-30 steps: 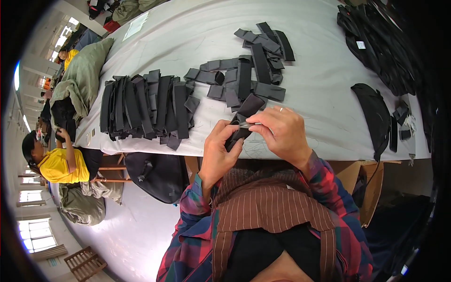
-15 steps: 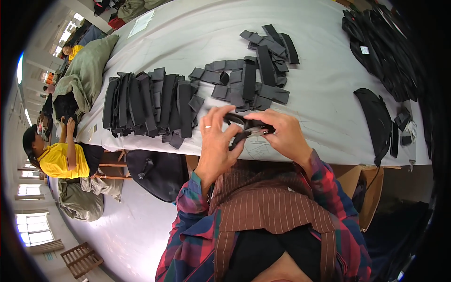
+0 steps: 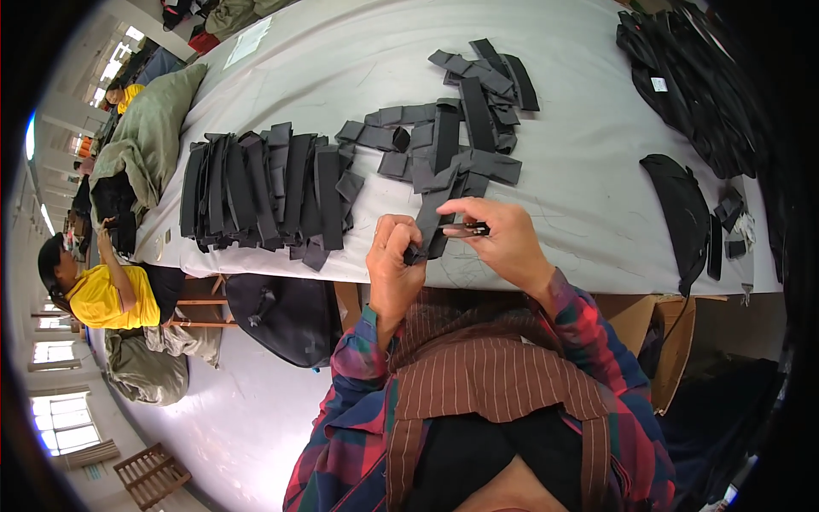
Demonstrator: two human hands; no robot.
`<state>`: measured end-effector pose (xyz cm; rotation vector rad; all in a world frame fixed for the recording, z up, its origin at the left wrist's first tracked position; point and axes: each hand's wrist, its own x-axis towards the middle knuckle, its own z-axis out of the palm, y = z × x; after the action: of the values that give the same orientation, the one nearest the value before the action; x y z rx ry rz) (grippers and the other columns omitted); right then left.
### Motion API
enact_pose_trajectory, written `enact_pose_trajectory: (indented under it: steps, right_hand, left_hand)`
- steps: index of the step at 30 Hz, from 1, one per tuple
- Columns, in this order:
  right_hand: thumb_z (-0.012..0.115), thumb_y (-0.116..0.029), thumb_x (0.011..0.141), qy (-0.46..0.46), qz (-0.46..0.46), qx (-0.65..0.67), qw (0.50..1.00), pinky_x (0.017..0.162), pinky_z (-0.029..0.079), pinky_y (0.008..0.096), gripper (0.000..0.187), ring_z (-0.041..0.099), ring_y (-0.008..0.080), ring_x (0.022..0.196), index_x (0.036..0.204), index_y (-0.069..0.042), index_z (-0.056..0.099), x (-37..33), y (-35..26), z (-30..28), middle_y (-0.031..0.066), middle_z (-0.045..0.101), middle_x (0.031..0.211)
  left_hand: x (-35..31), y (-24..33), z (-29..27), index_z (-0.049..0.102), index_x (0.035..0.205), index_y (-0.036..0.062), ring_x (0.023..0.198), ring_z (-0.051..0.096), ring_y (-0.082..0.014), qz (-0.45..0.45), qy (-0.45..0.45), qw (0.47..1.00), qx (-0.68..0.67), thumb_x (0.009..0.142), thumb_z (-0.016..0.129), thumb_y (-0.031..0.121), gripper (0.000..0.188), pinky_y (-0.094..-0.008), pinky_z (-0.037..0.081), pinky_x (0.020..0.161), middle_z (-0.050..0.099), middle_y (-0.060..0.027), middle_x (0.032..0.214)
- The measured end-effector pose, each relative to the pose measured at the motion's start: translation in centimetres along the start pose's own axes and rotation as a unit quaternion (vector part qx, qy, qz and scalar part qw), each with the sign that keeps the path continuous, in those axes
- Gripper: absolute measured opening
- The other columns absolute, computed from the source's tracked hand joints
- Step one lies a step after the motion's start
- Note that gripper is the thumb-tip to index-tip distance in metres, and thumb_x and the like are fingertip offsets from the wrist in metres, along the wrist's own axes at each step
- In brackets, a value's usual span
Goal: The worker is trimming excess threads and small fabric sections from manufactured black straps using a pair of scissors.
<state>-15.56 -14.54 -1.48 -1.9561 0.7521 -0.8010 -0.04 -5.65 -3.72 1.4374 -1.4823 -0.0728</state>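
Note:
My left hand [image 3: 394, 260] pinches the lower end of a dark grey fabric strip [image 3: 432, 224] at the table's near edge. My right hand [image 3: 503, 239] grips a small black tool [image 3: 467, 229] against that same strip. Just beyond my hands lies a loose heap of similar grey strips [image 3: 461, 128]. To the left, a neat row of several folded strips [image 3: 269, 188] lies side by side.
The table has a pale grey cloth [image 3: 341, 60]. Black fabric pieces [image 3: 682, 77] pile at the far right, with a black pouch [image 3: 678, 213] nearer. A person in yellow [image 3: 107, 290] sits at the left. A black bag [image 3: 277, 316] hangs under the table.
Both hands have shifted slightly along the strip; my right hand now sits higher with the black tool showing between its fingers.

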Motion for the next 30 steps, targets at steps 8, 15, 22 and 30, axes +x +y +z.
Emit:
enact_pose_trajectory:
  steps: [8,15,22,30]
  right_hand:
    - [0.063,-0.002,0.083,-0.032,0.026,0.149,0.988,0.057,0.041,0.0225,0.005,0.052,0.0065,0.065,0.087,0.0,0.064,0.2,2.1,0.7,0.001,0.058,0.07]
    - [0.06,-0.004,0.087,0.035,0.108,0.256,0.96,0.057,0.039,0.0201,0.005,0.048,0.0041,0.063,0.083,-0.001,0.062,0.3,1.3,0.0,-0.0039,0.053,0.068]
    - [0.065,-0.004,0.08,0.031,-0.067,-0.028,0.997,0.058,0.042,0.0256,0.006,0.051,0.0128,0.064,0.085,-0.002,0.063,0.1,0.6,0.5,0.0044,0.055,0.071]
    - [0.064,-0.006,0.084,-0.002,0.084,0.299,0.95,0.061,0.04,0.0239,0.006,0.049,0.0078,0.068,0.083,-0.001,0.061,-0.4,1.8,0.2,-0.0033,0.052,0.072]
  left_hand:
    - [-0.6,0.6,0.5,0.045,0.075,0.0044,0.071,0.052,-0.025,-0.01,0.022,0.999,-0.038,0.055,0.06,-0.018,0.034,-0.0275,0.044,0.063,0.052,-0.0092,0.08]
    - [-0.5,0.6,0.2,0.045,0.074,0.0047,0.07,0.053,-0.0199,-0.007,0.055,0.998,-0.024,0.054,0.065,-0.018,0.036,-0.0262,0.042,0.065,0.052,-0.0079,0.08]
    - [-0.3,1.0,-0.1,0.053,0.079,0.004,0.071,0.055,-0.0234,-0.014,0.066,0.997,-0.03,0.055,0.063,-0.017,0.034,-0.0274,0.044,0.063,0.053,-0.0089,0.08]
    - [-0.6,1.1,-0.2,0.053,0.079,0.0033,0.072,0.056,-0.0231,0.0,0.065,0.996,-0.066,0.053,0.065,-0.016,0.034,-0.0284,0.045,0.064,0.054,-0.0091,0.08]
